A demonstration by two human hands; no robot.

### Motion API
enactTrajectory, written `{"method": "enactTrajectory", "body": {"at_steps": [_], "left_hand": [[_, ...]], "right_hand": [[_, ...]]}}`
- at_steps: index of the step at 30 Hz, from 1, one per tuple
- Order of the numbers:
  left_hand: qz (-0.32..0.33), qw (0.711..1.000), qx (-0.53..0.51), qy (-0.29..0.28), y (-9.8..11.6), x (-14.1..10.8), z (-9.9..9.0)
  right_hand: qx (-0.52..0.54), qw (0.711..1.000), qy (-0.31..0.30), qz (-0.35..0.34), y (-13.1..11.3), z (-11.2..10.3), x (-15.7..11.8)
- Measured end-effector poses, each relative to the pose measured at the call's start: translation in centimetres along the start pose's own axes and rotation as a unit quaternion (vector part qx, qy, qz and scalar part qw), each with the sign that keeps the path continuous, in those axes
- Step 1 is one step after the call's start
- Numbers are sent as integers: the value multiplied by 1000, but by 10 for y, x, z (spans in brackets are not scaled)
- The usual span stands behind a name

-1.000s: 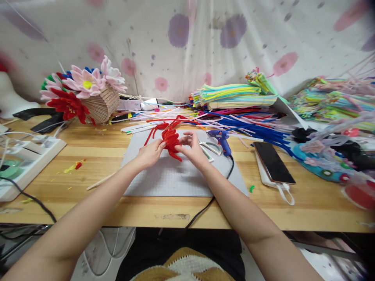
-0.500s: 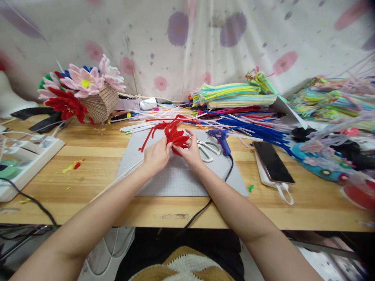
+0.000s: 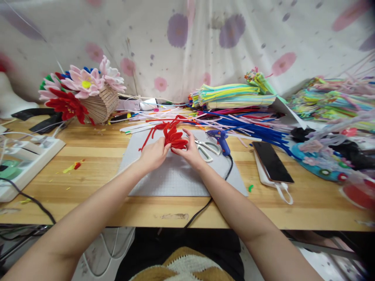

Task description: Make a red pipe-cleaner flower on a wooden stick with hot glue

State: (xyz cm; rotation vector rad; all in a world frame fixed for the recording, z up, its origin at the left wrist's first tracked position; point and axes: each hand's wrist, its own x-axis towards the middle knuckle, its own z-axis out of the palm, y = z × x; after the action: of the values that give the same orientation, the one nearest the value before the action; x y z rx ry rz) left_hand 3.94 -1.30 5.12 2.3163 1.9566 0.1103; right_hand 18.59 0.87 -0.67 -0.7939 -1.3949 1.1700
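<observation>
We see a fuzzy red flower (image 3: pixel 175 139), pointed petals (image 3: pixel 172 134) fanned out, over grey mat (image 3: pixel 181 181); left hand (image 3: pixel 154 154) pinches it, right hand (image 3: pixel 192 152) touches, clamped or not we can't tell.

The red pipe-cleaner flower (image 3: pixel 175 139) has rotated: petals that drooped toward the lower right now fan upward and rightward. The left thumb (image 3: pixel 166 147) and right thumb (image 3: pixel 176 150) have converged below it. The pale stick (image 3: pixel 124 169) has shifted alongside the left forearm (image 3: pixel 102 201).

Left hand (image 3: pixel 154 154) pinching, right hand (image 3: pixel 191 152) loosely cupped, bare forearms (image 3: pixel 105 198) angled inward
</observation>
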Motion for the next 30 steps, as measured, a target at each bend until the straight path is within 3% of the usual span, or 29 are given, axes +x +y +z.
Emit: {"method": "enactTrajectory", "body": {"at_steps": [4, 9, 19, 30], "left_hand": [[26, 1000, 12, -1, -8, 2, -6], [36, 999, 33, 19, -13, 2, -1], [39, 996, 55, 64, -13, -6, 11], [29, 997, 34, 64, -11, -7, 10]], "right_hand": [[-21, 1000, 4, -2, -1, 1, 0], [-24, 999, -23, -9, -3, 2, -2], [-3, 996, -64, 62, -7, 0, -3], [35, 995, -54, 77, -10, 2, -5]]}}
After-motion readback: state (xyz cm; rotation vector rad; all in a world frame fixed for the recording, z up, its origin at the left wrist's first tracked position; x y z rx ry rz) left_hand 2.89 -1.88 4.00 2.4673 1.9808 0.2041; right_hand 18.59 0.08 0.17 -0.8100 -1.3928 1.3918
